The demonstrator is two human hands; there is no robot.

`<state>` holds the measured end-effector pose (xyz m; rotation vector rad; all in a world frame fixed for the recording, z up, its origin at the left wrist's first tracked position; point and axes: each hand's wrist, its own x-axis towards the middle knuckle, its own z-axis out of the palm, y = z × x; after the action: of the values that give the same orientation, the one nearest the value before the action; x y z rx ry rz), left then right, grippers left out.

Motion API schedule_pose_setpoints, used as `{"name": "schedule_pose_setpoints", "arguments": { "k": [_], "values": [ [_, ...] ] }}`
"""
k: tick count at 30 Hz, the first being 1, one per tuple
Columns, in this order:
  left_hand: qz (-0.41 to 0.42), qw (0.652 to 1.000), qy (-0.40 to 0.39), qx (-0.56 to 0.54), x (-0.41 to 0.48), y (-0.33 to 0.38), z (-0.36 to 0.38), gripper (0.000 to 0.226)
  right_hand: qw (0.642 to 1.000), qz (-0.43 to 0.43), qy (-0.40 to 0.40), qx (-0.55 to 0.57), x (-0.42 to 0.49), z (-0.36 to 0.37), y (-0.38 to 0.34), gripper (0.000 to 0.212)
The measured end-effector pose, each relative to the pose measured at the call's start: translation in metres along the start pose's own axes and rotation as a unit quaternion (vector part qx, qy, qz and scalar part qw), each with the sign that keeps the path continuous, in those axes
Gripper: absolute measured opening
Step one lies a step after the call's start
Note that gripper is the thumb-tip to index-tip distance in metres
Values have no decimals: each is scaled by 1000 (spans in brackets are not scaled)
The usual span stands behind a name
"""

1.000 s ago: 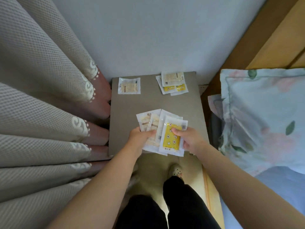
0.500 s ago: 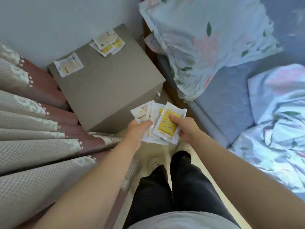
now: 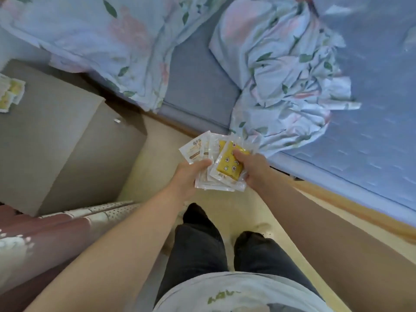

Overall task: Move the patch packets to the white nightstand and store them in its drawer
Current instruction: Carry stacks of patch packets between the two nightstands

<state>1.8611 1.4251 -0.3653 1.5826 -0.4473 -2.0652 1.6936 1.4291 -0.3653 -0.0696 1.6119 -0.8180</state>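
Shirt: a pale shirt hem (image 3: pixel 236 296) fills the bottom edge, between the two forearms.
Trousers: dark trouser legs (image 3: pixel 198 248) stand below the hands, closer to the camera.
Floor: pale yellowish floor (image 3: pixel 227 212) lies under the hands and around the feet.
Curtain: a dark red curtain (image 3: pixel 56 230) with a pale perforated trim hangs down-left of the left hand, well apart from it.
Left hand: the left hand (image 3: pixel 191 174) grips the lower left of the bunch, thumb laid across the top.
Right hand: the right hand (image 3: pixel 252 167) grips the bunch's right side, thumb pressed on the topmost packet.
Hands: close together, both clamped on the same bunch.
Patch packets: the patch packets (image 3: pixel 202 152) are fanned out between the two hands, held in the air above the floor.
Yellow packet: a yellow packet (image 3: pixel 227 167) in a clear wrapper lies on top, under the right thumb.
Grey cabinet: a grey cabinet (image 3: pixel 56 136) stands left of the left hand, well apart.
Loose packets: loose packets (image 3: pixel 9 93) lie on its top, far left, cut by the frame edge.
Bed frame: a wooden rail (image 3: pixel 351 208) runs right of the right hand.
Mattress: a blue mattress (image 3: pixel 371 143) lies beyond the rail.
Quilt: a crumpled floral quilt (image 3: pixel 281 75) lies beyond the hands, its edge near the fan's tips.
Pillow: a floral pillow (image 3: pixel 101 37) lies beyond and left.
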Motion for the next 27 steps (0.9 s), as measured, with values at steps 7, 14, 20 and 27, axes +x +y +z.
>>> {"name": "schedule_pose_setpoints", "arguments": {
  "k": [7, 14, 20, 27],
  "values": [
    [17, 972, -93, 213, -8, -91, 197, 29, 987, -47, 144, 51, -30, -228, 18, 16],
    [-8, 897, -173, 406, -29, -190, 366, 23, 948, -47, 278, 146, -70, -412, 63, 23],
    [-50, 822, -256, 506, -45, -287, 485, 37, 881, -8, 344, 325, -98, -534, 121, 30],
    [-93, 781, -289, 546, -54, -408, 637, 28, 784, 11, 343, 518, -107, -690, 157, 29]
  ]
}}
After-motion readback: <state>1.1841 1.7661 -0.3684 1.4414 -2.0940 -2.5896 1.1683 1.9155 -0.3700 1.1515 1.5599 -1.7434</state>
